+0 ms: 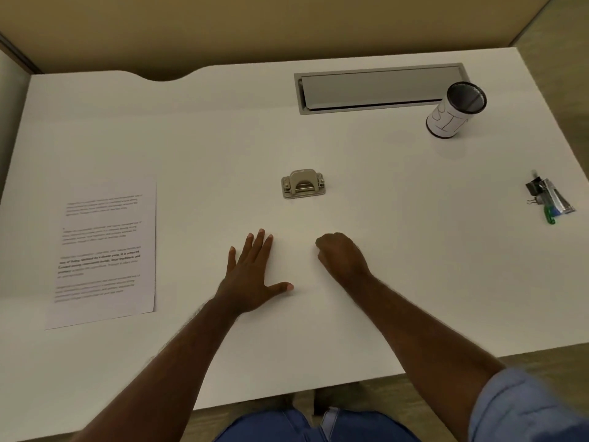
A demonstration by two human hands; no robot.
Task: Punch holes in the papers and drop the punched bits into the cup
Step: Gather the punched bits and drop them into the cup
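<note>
White desk (382, 250) carries printed paper (105, 250), hole punch (303, 184), cup (455, 110), binder clips (546, 197), both hands

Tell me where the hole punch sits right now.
In the head view the hole punch stands mid-table, just beyond both hands, with the printed paper to its left and the cup far off to its right.

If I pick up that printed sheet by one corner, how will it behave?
The printed sheet looks like thin paper lying flat on the desk, so it will probably droop and flop. Flush with the smooth surface, an edge may be hard to lift; sliding it toward the desk's near edge may help.
</note>
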